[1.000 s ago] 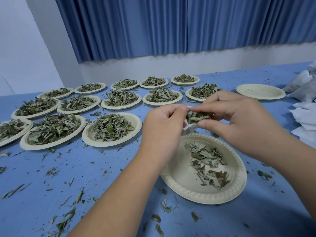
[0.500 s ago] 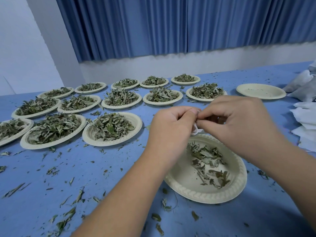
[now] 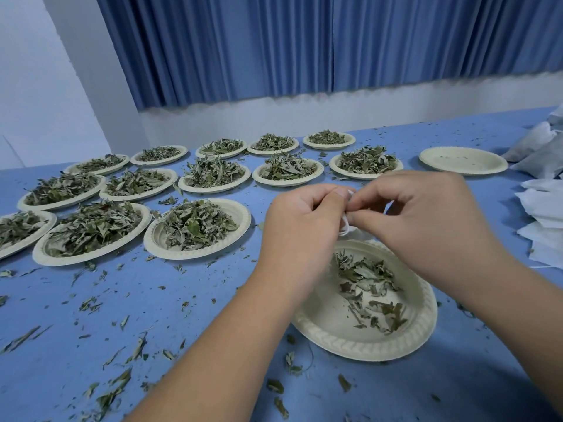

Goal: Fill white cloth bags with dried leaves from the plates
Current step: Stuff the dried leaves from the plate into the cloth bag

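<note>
left hand (image 3: pixel 300 229) and right hand (image 3: pixel 426 226) both pinch the white cloth bag (image 3: pixel 345 225), fingers curled on its top edge (body mostly hidden, so its long axis and fill can't be read). bag sits between the two hands, over the far rim of the near paper plate (image 3: pixel 365 348). the few dried leaves (image 3: pixel 370 278) lie just below the right hand, so it's likely the nearer one for the next scoop.

Left hand (image 3: pixel 300 222): bare.
Right hand (image 3: pixel 426 220): bare.
Left forearm (image 3: pixel 219 354): bare from hand to frame edge.
Right forearm (image 3: pixel 524 306): bare likewise.
</note>
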### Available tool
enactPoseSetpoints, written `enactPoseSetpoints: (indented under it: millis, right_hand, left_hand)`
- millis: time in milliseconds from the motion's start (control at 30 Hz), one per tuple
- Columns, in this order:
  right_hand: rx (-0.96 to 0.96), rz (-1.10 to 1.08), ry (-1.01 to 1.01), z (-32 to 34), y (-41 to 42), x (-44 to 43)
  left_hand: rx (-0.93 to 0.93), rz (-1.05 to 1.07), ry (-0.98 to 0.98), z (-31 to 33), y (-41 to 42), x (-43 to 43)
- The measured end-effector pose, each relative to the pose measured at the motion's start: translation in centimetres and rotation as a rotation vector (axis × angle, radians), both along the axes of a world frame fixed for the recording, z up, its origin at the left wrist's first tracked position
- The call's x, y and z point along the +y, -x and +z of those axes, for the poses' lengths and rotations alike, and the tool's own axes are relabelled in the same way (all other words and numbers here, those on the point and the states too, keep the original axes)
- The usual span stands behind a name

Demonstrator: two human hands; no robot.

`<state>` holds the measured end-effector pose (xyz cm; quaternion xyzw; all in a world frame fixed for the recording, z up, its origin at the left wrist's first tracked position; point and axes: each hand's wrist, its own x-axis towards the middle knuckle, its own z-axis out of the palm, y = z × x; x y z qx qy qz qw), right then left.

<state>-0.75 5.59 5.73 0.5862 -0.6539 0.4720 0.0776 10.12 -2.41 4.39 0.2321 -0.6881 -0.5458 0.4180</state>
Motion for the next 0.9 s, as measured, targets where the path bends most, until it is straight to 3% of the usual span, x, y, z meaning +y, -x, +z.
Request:
enactPoseSetpoints:
  millis: [100, 267, 467, 567, 700, 900]
  right_hand:
    - [0.019, -0.010, -0.035, 0.1, 0.3, -0.2]
    - [-0.237, 0.189, -0.057, 0.6, 1.2, 0.0]
    - [-0.557, 0.118, -0.145, -0.5, 2.0, -1.0]
    - [-0.536, 0.059, -0.246, -0.7, 1.9, -1.4]
    - [-0.417, 0.005, -0.233, -0.8, 1.4, -1.7]
    - [-0.379, 0.122, -0.334, 1.2, 2.8, 0.5]
  left_hand:
    - [0.004, -0.005, -0.003, 0.1, -0.1, 0.1]
    - [0.018, 0.033, 0.021, 0.2, -0.3, -0.1]
    - [0.010, -0.014, 0.063, 0.3, -0.2, 0.2]
    - [-0.033, -0.049, 0.104, 0.1, -0.1, 0.5]
    - [-0.093, -0.019, 0.175, -0.1, 0.1, 0.7]
    - [-0.032, 0.147, 0.200, 0.2, -0.8, -0.7]
